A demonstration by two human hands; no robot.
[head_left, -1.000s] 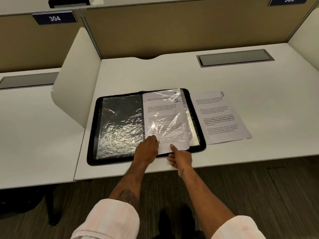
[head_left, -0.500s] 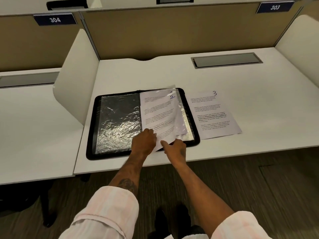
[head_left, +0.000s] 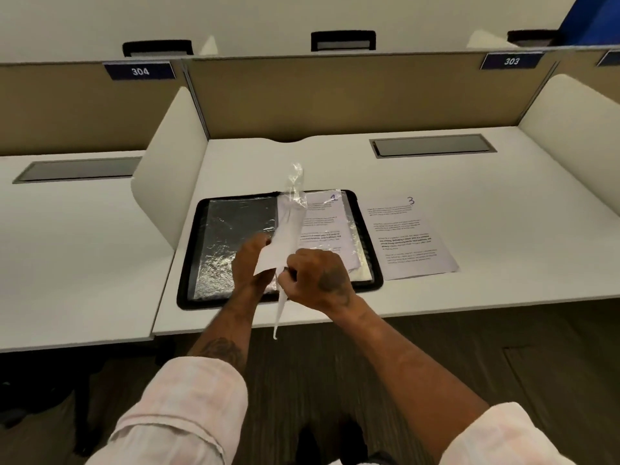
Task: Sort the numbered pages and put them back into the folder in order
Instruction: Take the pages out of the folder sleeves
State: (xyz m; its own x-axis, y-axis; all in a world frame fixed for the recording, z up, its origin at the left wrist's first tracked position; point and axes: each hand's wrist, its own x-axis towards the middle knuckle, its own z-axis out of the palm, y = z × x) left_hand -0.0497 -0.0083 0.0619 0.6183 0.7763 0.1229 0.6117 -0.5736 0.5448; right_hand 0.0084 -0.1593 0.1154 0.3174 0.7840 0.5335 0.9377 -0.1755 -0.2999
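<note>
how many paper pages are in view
3. The page marked 1 lies in the folder, right half; the page marked 3 lies on the desk right of it; the lifted page stands edge-on, held by left hand and right hand, number hidden. Others may lie beneath.

Soft, even light from overhead fell across the white desk (head_left: 469,196), with only faint shadow at its near edge, while the floor (head_left: 503,357) beneath lay dim. Glare broke in bright patches on the crinkled plastic sleeve (head_left: 235,236). Motion blur smeared the left hand (head_left: 250,263) and the lifted sheet (head_left: 285,239). The wide lens bowed the dividers (head_left: 167,169) at left and right, and print on the page marked 3 (head_left: 412,236) was too soft to read.
</note>
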